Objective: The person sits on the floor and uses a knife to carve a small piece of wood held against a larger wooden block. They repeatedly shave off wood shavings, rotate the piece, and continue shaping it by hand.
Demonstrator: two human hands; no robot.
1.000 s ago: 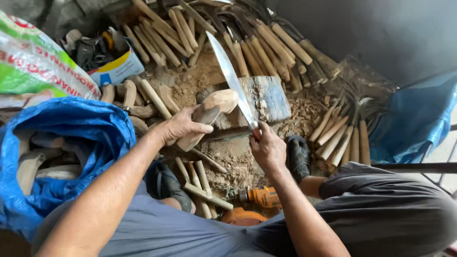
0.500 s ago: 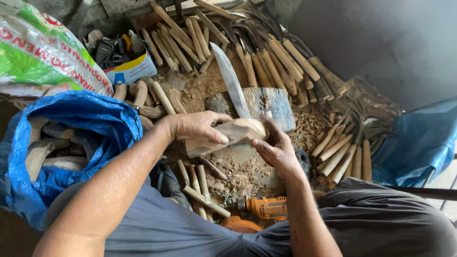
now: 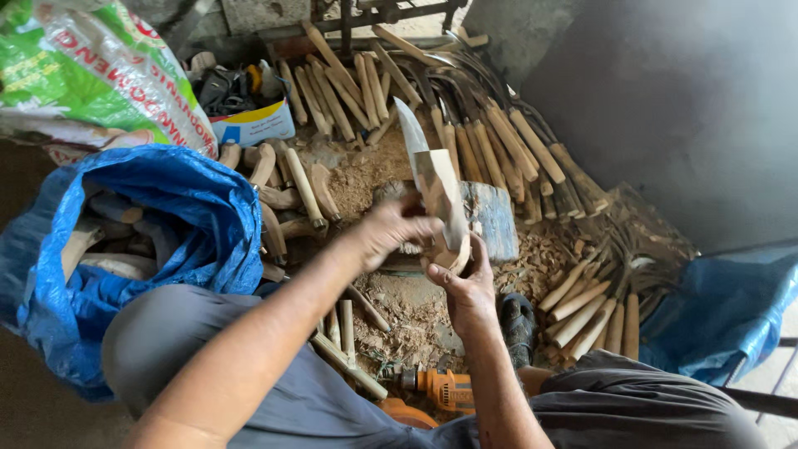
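Floor: a sawdust-strewn floor (image 3: 399,308) was seen, ringed by wooden handles (image 3: 465,141), a blue sack (image 3: 166,216) and an orange drill (image 3: 445,389).
Left grip: the left hand (image 3: 386,229) was closed on the wood piece (image 3: 439,199), held upright over the chopping block (image 3: 490,220).
Right grip: the right hand (image 3: 465,287) was clenched on the knife (image 3: 413,137), blade raised.

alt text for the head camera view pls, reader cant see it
A seated person's left hand steadies a pale block of wood upright, while the right hand grips a long blade against it. Around them lie sawdust, rows of wooden handles, a blue sack of wood pieces and an orange power drill.
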